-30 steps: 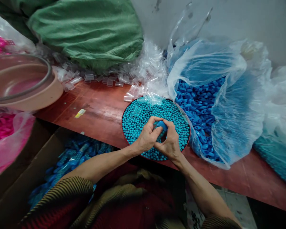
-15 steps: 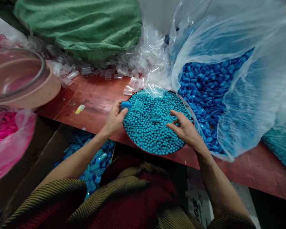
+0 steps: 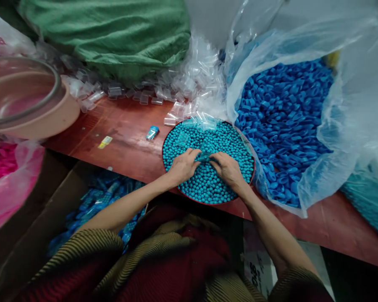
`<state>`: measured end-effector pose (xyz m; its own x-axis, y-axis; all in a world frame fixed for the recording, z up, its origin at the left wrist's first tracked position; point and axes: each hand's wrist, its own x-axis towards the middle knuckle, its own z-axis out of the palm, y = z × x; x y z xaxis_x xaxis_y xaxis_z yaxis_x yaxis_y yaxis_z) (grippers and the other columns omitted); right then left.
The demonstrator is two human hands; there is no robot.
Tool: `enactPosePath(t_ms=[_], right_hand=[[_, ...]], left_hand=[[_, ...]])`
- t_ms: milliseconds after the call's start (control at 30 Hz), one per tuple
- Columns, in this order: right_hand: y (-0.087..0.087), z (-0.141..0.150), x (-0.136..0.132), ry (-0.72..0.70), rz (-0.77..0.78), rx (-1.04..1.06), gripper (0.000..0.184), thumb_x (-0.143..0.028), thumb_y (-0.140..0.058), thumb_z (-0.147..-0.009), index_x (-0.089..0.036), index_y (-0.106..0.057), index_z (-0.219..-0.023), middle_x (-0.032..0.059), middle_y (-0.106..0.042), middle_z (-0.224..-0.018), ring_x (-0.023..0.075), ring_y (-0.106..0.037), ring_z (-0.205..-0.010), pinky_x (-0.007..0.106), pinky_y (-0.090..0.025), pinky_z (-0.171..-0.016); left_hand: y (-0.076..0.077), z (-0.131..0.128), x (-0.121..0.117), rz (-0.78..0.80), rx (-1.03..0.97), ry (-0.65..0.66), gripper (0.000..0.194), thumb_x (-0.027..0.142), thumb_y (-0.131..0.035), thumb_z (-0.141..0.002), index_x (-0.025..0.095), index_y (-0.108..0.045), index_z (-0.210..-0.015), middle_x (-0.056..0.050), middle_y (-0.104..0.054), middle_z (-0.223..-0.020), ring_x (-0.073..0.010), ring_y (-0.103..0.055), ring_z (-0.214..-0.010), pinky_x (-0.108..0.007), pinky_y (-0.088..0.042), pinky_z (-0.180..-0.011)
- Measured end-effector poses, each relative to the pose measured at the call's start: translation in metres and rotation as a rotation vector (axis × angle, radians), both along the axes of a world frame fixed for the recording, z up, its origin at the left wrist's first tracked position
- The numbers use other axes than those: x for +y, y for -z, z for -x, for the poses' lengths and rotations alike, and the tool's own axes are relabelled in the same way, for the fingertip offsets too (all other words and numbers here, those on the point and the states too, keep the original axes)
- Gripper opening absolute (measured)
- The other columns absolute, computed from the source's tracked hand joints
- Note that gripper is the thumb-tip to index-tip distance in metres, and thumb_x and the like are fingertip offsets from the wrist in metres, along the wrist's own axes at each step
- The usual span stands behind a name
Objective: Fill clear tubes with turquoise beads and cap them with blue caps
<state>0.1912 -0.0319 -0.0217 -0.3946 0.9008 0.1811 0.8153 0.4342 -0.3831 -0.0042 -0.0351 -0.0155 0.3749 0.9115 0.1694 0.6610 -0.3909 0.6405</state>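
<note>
A round red tray full of turquoise beads stands before me. Over its middle, my left hand and my right hand pinch opposite ends of a clear plastic sleeve, which shows turquoise from the beads under or inside it. The fingertips partly hide the sleeve. Another clear sleeve rests on the beads to the left, and a few more lie along the tray's far rim. On the table, left of the tray, lies a small blue piece with a clear part.
Right of the tray, a plastic bag holds blue caps. Clear sleeves are heaped behind, beside a green cloth bundle. A pinkish basin sits at left. Below the red table, a box contains blue pieces.
My left hand has put the blue piece down on the table and moved right. My right hand has come left, and both now pinch the clear sleeve over the beads.
</note>
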Motion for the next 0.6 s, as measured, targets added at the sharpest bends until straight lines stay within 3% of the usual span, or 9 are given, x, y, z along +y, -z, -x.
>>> enactPosePath(t_ms=[100, 200, 333, 433, 533, 600], right_hand=[[0.009, -0.005, 0.005, -0.004, 0.028, 0.129, 0.015, -0.022, -0.053, -0.086, -0.02, -0.065, -0.095, 0.006, -0.068, -0.09, 0.0209, -0.061, -0.086, 0.033, -0.047, -0.08], [0.008, -0.005, 0.008, -0.019, 0.073, 0.131, 0.018, -0.02, -0.055, -0.085, -0.021, -0.065, -0.1, 0.005, -0.069, -0.093, 0.0199, -0.061, -0.087, 0.032, -0.046, -0.081], [-0.007, -0.009, 0.004, -0.015, 0.123, -0.046, 0.015, -0.025, -0.054, -0.087, -0.021, -0.066, -0.095, 0.0048, -0.067, -0.085, 0.0199, -0.061, -0.083, 0.031, -0.046, -0.076], [-0.018, -0.029, 0.0, 0.026, 0.094, -0.118, 0.017, -0.024, -0.054, -0.086, -0.022, -0.068, -0.095, 0.0074, -0.066, -0.095, 0.0211, -0.061, -0.09, 0.032, -0.046, -0.078], [-0.02, -0.072, 0.008, 0.187, -0.023, 0.031, 0.024, -0.025, -0.05, -0.086, -0.022, -0.067, -0.104, 0.0088, -0.063, -0.109, 0.0215, -0.059, -0.1, 0.033, -0.046, -0.085], [-0.016, -0.109, 0.02, 0.432, -0.079, 0.126, 0.029, -0.027, -0.047, -0.086, -0.019, -0.066, -0.106, 0.0107, -0.063, -0.107, 0.0227, -0.059, -0.098, 0.037, -0.045, -0.088]], left_hand=[[0.012, -0.018, 0.006, 0.039, 0.12, 0.044, 0.035, 0.022, -0.05, -0.085, 0.019, -0.053, -0.12, -0.008, -0.057, -0.106, -0.021, -0.059, -0.091, -0.033, -0.048, -0.082], [0.02, -0.021, 0.016, 0.042, 0.167, 0.049, 0.028, 0.024, -0.049, -0.086, 0.02, -0.059, -0.112, -0.006, -0.058, -0.097, -0.0206, -0.059, -0.087, -0.032, -0.048, -0.08], [0.018, -0.014, 0.025, 0.033, 0.057, 0.077, 0.021, 0.024, -0.051, -0.084, 0.018, -0.061, -0.101, -0.006, -0.059, -0.092, -0.0207, -0.058, -0.089, -0.033, -0.046, -0.083], [0.012, -0.009, 0.026, 0.065, -0.066, 0.082, 0.018, 0.024, -0.054, -0.081, 0.017, -0.058, -0.096, -0.005, -0.061, -0.094, -0.0198, -0.058, -0.09, -0.032, -0.045, -0.084], [0.008, -0.01, 0.023, 0.188, -0.137, 0.053, 0.017, 0.027, -0.055, -0.078, 0.018, -0.055, -0.091, -0.003, -0.062, -0.089, -0.018, -0.058, -0.083, -0.03, -0.045, -0.078], [0.009, -0.013, 0.021, 0.243, -0.165, 0.008, 0.018, 0.029, -0.054, -0.077, 0.018, -0.054, -0.09, -0.001, -0.062, -0.086, -0.0166, -0.057, -0.077, -0.029, -0.044, -0.074]])
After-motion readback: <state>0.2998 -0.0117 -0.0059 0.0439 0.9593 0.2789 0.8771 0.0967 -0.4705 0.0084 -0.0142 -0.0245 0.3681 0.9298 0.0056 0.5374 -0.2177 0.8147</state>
